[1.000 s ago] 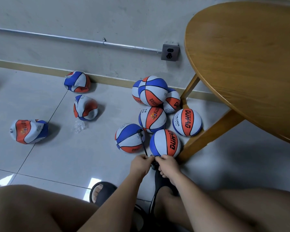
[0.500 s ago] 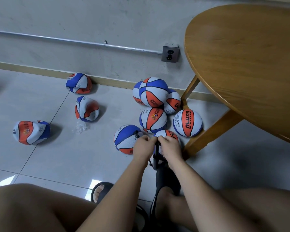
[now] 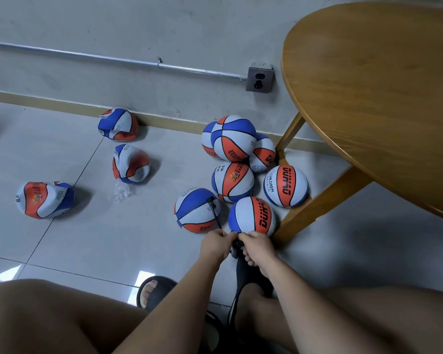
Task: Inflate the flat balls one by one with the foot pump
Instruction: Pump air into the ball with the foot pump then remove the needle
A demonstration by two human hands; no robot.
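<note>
On floor (image 3: 113, 251), three flat balls (image 3: 118, 123) (image 3: 131, 163) (image 3: 45, 199), seven round balls (image 3: 233, 137) (image 3: 205, 145) (image 3: 265, 154) (image 3: 232, 181) (image 3: 285, 185) (image 3: 251, 215) (image 3: 196, 210), two hands (image 3: 215, 245) (image 3: 257, 246), grip clasping pump (image 3: 235, 251)

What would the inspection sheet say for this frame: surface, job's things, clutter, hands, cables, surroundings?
Surface: grey tiled floor.
Job's things: three flat balls at left; round balls clustered by the table leg; pump mostly hidden by the hands.
Clutter: clear plastic wrapper.
Hands: left hand and right hand both grip the pump.
Cables: black hose plugged into the blue-topped ball.
Surroundings: wooden table, wall socket, conduit.
</note>
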